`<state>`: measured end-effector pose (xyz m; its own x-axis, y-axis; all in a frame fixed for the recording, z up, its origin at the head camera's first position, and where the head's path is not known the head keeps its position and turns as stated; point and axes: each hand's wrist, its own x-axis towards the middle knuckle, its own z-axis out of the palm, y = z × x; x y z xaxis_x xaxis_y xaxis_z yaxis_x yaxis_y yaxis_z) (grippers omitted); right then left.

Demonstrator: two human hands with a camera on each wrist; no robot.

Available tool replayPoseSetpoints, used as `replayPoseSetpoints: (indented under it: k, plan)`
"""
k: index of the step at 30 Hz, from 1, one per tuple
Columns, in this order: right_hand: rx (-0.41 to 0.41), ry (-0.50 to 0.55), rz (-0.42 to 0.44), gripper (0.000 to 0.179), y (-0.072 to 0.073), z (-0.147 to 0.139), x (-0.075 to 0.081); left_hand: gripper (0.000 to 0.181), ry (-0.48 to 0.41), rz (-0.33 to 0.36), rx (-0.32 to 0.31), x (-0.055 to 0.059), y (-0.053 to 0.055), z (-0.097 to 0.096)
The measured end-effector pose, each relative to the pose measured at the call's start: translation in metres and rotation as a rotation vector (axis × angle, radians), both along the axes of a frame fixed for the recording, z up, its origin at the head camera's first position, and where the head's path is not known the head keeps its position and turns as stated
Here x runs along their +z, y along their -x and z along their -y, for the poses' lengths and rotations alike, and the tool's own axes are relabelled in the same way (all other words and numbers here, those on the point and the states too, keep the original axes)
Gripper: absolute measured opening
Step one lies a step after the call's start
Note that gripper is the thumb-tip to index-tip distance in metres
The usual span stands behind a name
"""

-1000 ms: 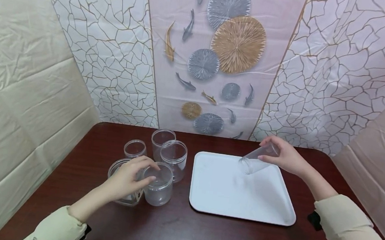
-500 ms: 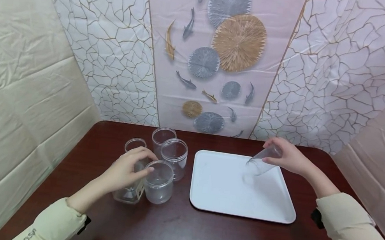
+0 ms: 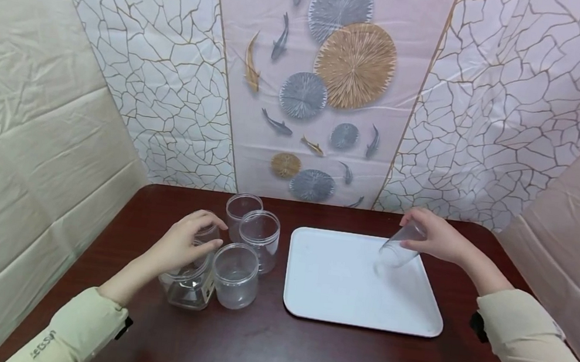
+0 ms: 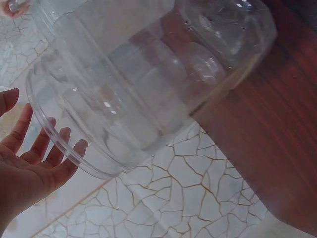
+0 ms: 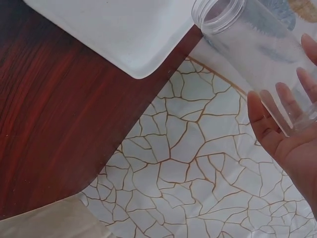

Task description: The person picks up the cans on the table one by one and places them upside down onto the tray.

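Note:
My right hand (image 3: 438, 237) grips a slim clear plastic jar (image 3: 397, 248) near its base. The jar leans with its open mouth low over the white tray (image 3: 348, 287); in the right wrist view the threaded mouth of the jar (image 5: 218, 17) has no lid. Over on the left, my left hand (image 3: 179, 243) hovers above a group of clear jars, thumb and fingers apart. Below it stand a squarish jar (image 3: 189, 295) and, partly hidden behind the fingers, a narrow jar (image 3: 210, 233). In the left wrist view, the fingertips (image 4: 79, 147) are right at a jar's rim.
A wide, short jar (image 3: 235, 284) stands to the right of the squarish one. Behind it are two taller jars, one nearer (image 3: 266, 252) and one at the back (image 3: 235, 222). The dark red table (image 3: 271, 356) meets patterned curtains (image 3: 181, 104) at its rear edge.
My left hand has shifted left and slightly up, off the wide front jar toward the narrow one. My right hand has carried its jar slightly right, the mouth now pointing more steeply down.

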<state>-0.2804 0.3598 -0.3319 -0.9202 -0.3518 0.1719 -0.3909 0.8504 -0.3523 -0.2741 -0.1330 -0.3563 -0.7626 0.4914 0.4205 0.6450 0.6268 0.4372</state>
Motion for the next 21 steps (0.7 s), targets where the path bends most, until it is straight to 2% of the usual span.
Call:
replayPoseSetpoints:
  k: [11, 21]
  plan:
    - [-0.023, -0.004, 0.016, 0.036, 0.004, -0.010, -0.004, 0.023, 0.029, -0.014, 0.007, -0.005, -0.002, 0.012]
    - [-0.046, -0.064, 0.033, 0.037, 0.009, -0.013, -0.007, 0.026, 0.053, 0.021, 0.039, -0.007, -0.006, 0.023]
